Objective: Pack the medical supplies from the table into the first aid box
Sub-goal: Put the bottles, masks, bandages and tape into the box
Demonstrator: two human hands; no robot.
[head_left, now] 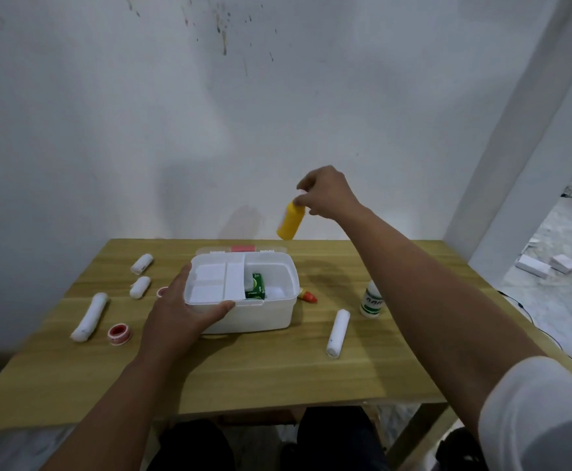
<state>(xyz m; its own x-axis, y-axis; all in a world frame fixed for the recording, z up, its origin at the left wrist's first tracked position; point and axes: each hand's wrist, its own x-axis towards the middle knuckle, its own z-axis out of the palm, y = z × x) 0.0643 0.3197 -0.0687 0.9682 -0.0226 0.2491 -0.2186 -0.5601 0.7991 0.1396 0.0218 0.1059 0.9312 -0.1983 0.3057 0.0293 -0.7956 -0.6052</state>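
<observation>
Yellow plastic, a small bottle, hangs by its cap end from the pinched fingertips of the right hand, tilted and held in the air above the far edge of the table, just behind the open first aid box. The left hand is closed around the box's near left corner, thumb along the front rim, steadying it. To do this step well, the bottle should come down into the open right-hand well, where a green carton already stands against the divider; the free room looks to lie to the right of that carton, so lowering base first and laying the bottle along the well's length seems the safer course. A white tray insert covers the left half of the box and would block anything dropped there. The lid appears to lie open behind the box, though it is faint against the wall. Still on the table are four white rolled bandages, two near the far left corner, one toward the left edge and one right of the box, two red tape rolls, a small red-capped tube touching the box's right wall, and a white bottle near the right edge.
</observation>
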